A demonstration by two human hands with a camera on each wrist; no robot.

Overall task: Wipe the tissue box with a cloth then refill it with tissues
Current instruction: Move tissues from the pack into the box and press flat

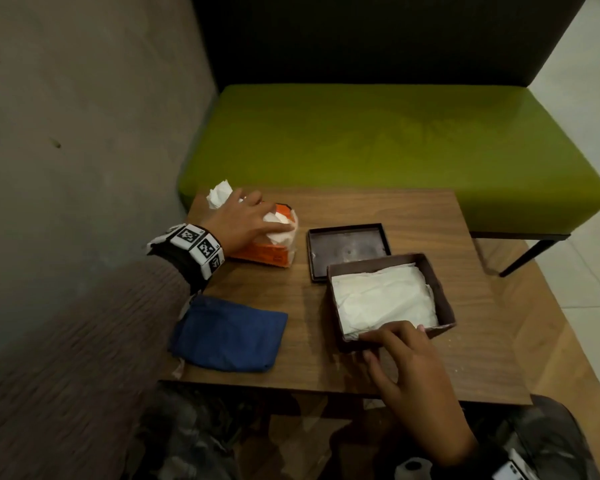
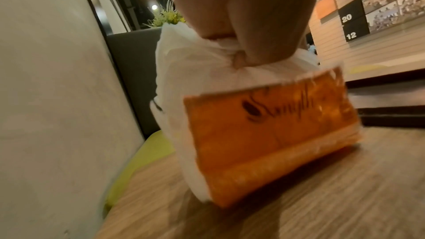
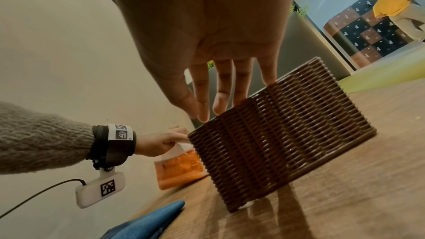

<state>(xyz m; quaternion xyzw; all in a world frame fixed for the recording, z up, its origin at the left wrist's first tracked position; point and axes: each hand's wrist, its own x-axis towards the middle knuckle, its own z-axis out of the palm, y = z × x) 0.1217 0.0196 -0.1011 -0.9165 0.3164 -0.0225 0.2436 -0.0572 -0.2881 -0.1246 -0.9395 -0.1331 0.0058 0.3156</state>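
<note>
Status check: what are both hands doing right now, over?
Left hand pinching tissues from orange pack. Right hand steadying woven tissue box, fingers straight on rim. Box holds tissues, lid off behind. Blue cloth aside; nothing blocking.

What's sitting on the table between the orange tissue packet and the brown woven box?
In the head view, the flat dark square lid lies between the orange plastic tissue packet and the brown woven tissue box, its near corner tucked behind the box.

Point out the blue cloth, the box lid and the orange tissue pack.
blue cloth [image 1: 227,332], head view, middle of the fold.
box lid [image 1: 347,249], head view, inner face.
orange tissue pack [image 2: 264,144], left wrist view, printed side.
</note>
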